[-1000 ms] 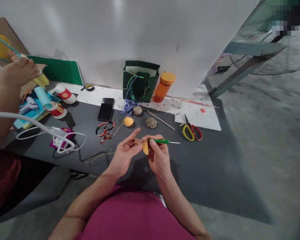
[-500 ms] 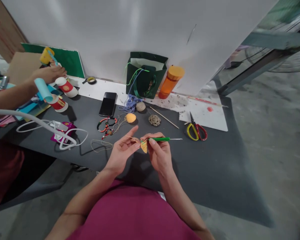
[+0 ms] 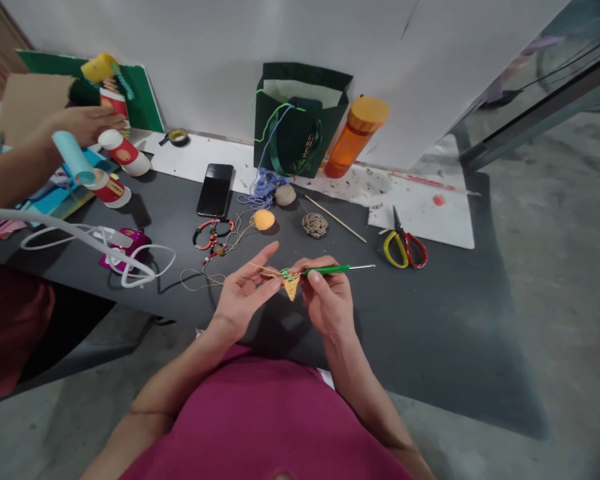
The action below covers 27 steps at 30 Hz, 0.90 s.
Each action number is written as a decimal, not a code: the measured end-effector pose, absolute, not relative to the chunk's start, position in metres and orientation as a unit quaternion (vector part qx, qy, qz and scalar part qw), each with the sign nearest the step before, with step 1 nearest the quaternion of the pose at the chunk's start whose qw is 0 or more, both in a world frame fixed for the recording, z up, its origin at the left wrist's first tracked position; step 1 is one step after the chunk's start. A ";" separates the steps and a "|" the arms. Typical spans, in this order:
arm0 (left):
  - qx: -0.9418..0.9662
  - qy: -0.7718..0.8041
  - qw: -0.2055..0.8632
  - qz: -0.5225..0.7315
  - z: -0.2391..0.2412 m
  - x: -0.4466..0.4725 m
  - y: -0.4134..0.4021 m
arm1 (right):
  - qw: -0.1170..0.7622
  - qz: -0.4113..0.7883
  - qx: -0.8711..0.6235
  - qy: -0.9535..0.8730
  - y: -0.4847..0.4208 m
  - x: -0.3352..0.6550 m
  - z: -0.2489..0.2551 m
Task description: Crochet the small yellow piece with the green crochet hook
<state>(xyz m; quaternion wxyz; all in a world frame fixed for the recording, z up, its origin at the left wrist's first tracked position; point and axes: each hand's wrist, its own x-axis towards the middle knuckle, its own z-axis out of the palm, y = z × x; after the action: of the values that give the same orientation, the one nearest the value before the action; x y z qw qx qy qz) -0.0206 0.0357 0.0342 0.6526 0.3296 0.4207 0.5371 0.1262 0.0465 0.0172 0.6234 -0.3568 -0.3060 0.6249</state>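
My right hand is closed around a crochet hook with a green handle; one bare metal end points right. Its other end reaches a small yellow crochet piece with some green in it. That piece is pinched at its left side by my left hand, whose index finger is raised with yarn running across it. Thin yarn trails on the table left of my hand. Just beyond lies a ball of yellow yarn.
A phone, beaded bracelets, blue yarn, a wooden stick and scissors lie around. Behind stand a dark green paper bag and an orange bottle. At left, a co-worker's hand holds a red-and-white cup.
The camera view has shifted a little. My hands keep their grip on the crochet hook and the crochet piece. The co-worker's hand now sits lower against a cup with a yellow top.
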 end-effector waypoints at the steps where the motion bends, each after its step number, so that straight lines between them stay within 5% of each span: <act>1: 0.334 0.422 0.648 0.538 0.035 -0.021 0.036 | 0.622 0.626 -0.357 -0.306 0.047 0.127 0.018; 27: 0.462 0.478 0.519 0.538 0.045 -0.033 0.022 | 0.619 0.487 -0.313 -0.531 0.040 0.145 0.030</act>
<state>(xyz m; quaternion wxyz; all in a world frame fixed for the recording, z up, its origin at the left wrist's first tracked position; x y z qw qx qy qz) -0.0332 0.0224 0.0449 0.5189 0.4621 0.4776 0.5376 0.1449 0.0404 0.0304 0.6190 -0.3134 -0.5308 0.4867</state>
